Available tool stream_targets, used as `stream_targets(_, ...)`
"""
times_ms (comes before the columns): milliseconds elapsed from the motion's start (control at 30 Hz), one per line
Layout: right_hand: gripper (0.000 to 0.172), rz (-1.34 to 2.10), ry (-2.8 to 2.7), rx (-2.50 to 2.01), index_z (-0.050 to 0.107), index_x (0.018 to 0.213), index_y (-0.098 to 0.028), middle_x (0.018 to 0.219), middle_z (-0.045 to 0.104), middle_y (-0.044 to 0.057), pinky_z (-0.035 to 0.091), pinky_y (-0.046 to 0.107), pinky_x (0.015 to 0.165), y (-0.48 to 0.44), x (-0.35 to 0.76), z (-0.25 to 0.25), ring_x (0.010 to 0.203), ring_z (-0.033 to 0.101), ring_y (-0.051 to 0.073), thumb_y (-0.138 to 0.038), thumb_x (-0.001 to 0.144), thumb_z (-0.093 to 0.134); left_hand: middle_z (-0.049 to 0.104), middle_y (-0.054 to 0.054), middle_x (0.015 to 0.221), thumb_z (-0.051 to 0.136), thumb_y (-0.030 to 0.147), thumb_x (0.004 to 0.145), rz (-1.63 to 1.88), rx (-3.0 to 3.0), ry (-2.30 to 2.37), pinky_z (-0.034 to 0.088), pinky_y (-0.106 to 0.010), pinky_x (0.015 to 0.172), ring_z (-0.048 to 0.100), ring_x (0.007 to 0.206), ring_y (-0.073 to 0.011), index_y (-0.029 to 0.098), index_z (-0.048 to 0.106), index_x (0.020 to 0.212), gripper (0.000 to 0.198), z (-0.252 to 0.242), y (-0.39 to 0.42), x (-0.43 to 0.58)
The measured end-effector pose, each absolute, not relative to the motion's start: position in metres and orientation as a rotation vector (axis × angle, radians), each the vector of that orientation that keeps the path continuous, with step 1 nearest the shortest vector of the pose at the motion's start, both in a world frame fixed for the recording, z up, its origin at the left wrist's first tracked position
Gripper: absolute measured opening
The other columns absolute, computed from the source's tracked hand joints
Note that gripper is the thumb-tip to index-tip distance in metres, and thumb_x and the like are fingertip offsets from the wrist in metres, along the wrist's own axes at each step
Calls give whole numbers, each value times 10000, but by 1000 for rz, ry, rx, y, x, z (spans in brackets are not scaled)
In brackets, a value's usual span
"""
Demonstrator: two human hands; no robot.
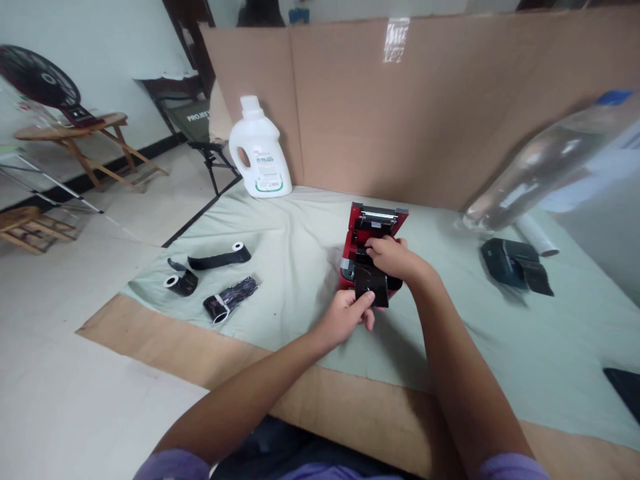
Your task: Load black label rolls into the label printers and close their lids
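A small red-and-black label printer stands on the cloth with its lid raised. From its compartment a glossy black label strip hangs out over the front. My left hand pinches the lower end of this strip between thumb and fingers. Reaching into the open compartment, my right hand has its fingers curled at the upper part of the strip. What those fingertips grip is hidden. To the left lie a black roll with a white core, another partly unrolled black roll and a banded black bundle.
A white jug stands before the upright cardboard panel. On the right are a large clear bottle, tilted in view, a dark device with a black strip and a whitish roll. Pale green cloth covers the table.
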State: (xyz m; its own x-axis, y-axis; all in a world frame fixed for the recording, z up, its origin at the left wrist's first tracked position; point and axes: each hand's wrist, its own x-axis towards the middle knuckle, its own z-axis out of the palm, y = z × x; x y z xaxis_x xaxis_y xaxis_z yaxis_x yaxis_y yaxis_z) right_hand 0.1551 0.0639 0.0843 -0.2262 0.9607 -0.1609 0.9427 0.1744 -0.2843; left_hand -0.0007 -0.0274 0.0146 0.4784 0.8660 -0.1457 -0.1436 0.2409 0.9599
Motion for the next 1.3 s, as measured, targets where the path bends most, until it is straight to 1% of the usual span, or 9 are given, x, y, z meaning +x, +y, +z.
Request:
stream_targets(133,306,591,-2366,-1862,721,1116,-252,1266,709,83,370,457,1026,69,157,89,1206,591,293,-200,943,474,575,-14,485,630,676,843,812,1107,851,325,-239,531,453,473,-99,108,714,767,580,11,-22,-1)
stream_targets(333,314,861,-2192,-1620,756,1013,-230,1011,757,41,489,368,848,59,199,116,942,658,245,-447,952,538,589,-19,493,661,636,826,815,1117,863,346,-247,535,487,467,-107,114,713,731,533,8,-21,-2)
stream_targets(467,387,742,-1925,-1620,742,962,-207,1021,749,60,489,406,907,61,227,114,993,646,261,-544,938,554,571,-20,470,650,568,836,770,1144,839,367,-255,537,487,455,-109,132,679,639,479,6,-23,-3)
stream_targets(733,334,727,-1303,-1481,514,959,-235,1051,677,72,520,347,826,84,203,71,987,654,217,-568,929,527,556,-22,460,622,515,831,728,1163,872,371,-256,519,471,440,-111,138,677,615,438,4,-24,-7)
stream_targets(867,301,596,-1460,-1405,499,980,-254,1027,647,55,512,370,901,71,203,61,991,622,213,-551,936,509,516,-4,431,623,557,831,719,1167,858,364,-259,525,440,429,-108,140,680,620,471,6,-26,-8)
stream_targets(1033,220,486,-1722,-1254,552,948,-256,1261,570,103,406,490,1123,33,212,38,1282,529,278,-475,951,550,511,-2,433,597,629,832,696,1171,860,371,-271,537,431,423,-107,147,667,610,536,6,-27,-8)
stream_targets(1100,237,522,-1643,-1258,560,1064,-272,1442,459,115,401,509,1138,23,210,27,1390,457,295,-472,939,580,515,1,439,588,637,840,674,1171,860,377,-274,542,435,424,-108,147,674,625,542,7,-28,-9)
stream_targets(1167,399,687,-1506,-1240,481,1297,-320,1566,367,113,439,496,1117,19,205,17,1437,434,287,-489,946,568,518,1,445,591,625,847,661,1172,867,380,-273,544,436,426,-107,150,670,616,535,9,-29,-10)
stream_targets(1300,663,935,-1386,-1173,316,1501,-349,1655,336,107,395,475,1178,23,200,6,1490,405,273,-527,924,592,477,19,430,586,592,871,662,1165,850,379,-269,543,391,415,-92,158,643,576,527,11,-31,-11)
